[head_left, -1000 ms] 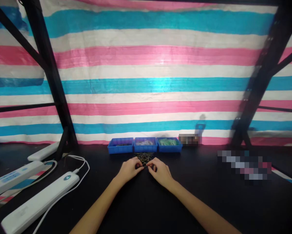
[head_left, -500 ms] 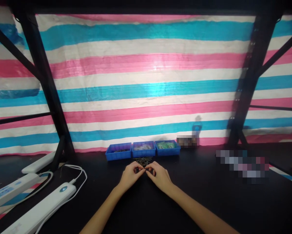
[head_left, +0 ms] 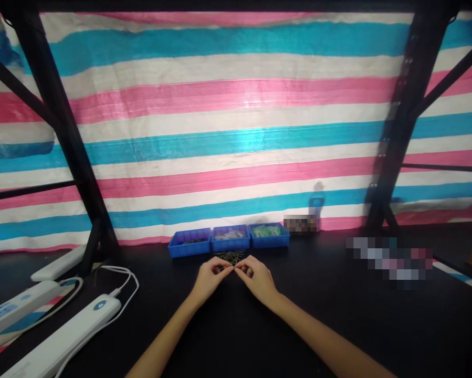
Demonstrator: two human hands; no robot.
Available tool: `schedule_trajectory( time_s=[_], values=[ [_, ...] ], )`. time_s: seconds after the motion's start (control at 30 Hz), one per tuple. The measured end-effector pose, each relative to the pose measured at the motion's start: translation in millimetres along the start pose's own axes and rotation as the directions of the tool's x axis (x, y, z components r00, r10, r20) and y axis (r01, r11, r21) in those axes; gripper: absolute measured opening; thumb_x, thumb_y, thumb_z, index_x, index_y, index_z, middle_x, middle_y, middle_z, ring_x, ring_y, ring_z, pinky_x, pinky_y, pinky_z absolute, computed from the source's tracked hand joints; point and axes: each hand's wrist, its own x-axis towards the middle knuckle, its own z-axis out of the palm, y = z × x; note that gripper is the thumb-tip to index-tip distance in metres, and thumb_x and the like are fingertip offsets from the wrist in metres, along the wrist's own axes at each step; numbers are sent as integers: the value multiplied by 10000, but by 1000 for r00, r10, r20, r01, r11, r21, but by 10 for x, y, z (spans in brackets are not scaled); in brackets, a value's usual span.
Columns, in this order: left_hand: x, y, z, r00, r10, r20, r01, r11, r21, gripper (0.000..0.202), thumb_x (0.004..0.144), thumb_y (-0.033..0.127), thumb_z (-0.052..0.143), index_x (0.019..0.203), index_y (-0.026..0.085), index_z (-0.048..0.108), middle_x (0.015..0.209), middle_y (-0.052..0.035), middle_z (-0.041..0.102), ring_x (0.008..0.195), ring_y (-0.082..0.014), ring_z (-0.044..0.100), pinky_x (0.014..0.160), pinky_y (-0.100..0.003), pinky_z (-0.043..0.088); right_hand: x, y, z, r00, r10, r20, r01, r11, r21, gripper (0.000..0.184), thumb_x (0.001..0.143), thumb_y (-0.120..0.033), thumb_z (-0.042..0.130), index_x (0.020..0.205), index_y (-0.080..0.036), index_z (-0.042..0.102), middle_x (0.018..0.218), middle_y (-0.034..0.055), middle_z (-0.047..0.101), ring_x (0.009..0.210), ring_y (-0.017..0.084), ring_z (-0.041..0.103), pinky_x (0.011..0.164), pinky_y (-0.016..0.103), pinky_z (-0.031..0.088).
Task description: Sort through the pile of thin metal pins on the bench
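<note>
My left hand [head_left: 211,275] and my right hand [head_left: 257,276] meet fingertip to fingertip over the black tabletop [head_left: 236,336]. Both are closed in a pinch. Whatever sits between the fingertips is too small to make out. Just beyond them lies a loose pile of thin, metallic, screw-like pieces [head_left: 230,256]. Behind the pile stand three blue bins in a row. The left bin [head_left: 189,250] has a few dark thin pieces in it, the middle bin [head_left: 230,244] holds whitish clear pieces, and the right bin [head_left: 270,242] holds green and clear ones.
White power strips [head_left: 62,341] with a looping cable [head_left: 135,283] lie on the left. A blurred-out object [head_left: 301,223] stands beyond the right bin, and another blurred patch [head_left: 393,261] is at the right. Black frame posts [head_left: 68,142] rise before a striped sheet [head_left: 236,105].
The view has shifted slightly, so everything sits a little higher and further left. My fingertips stay together, with the right fingers moved slightly.
</note>
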Motion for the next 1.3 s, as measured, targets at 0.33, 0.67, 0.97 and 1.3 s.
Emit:
schedule_trajectory(
  time_s=[0.33, 0.67, 0.97, 1.3],
  values=[
    [-17, 27, 34, 1000, -27, -3, 27, 999, -43, 243, 701, 365, 618, 749, 132, 666, 716, -46, 636, 555, -113, 479, 523, -225, 379, 5, 34, 40, 997, -23, 77, 23, 1000, -5, 84, 747, -278, 596, 726, -205, 632, 712, -36, 568, 513, 68, 497, 484, 184, 316],
    [-17, 30, 13, 996, -71, 56, 76, 994, -78, 309, 698, 423, 603, 766, 128, 665, 719, -45, 644, 535, -109, 494, 513, -223, 379, 106, 162, 70, 999, 46, 10, -47, 959, 281, 223, 773, -351, 563, 798, -146, 650, 724, 33, 616, 527, 106, 510, 485, 200, 393],
    [87, -1, -184, 969, -240, -51, 212, 926, -313, 355, 638, 416, 668, 828, 117, 638, 604, -18, 614, 440, -84, 496, 353, -167, 295, 100, 200, 93, 995, 85, 59, -101, 928, 358, 273, 768, -386, 555, 785, -127, 639, 690, 28, 598, 458, 87, 476, 428, 195, 369],
    [194, -324, -623, 827, -451, -334, 195, 789, -582, 466, 649, 310, 691, 1055, 105, 591, 1163, -161, 563, 711, -159, 657, 364, -142, 323, 88, 187, 73, 986, 131, 105, -159, 932, 326, 318, 769, -437, 541, 815, -136, 633, 644, 21, 583, 448, 99, 483, 434, 209, 392]
  ],
)
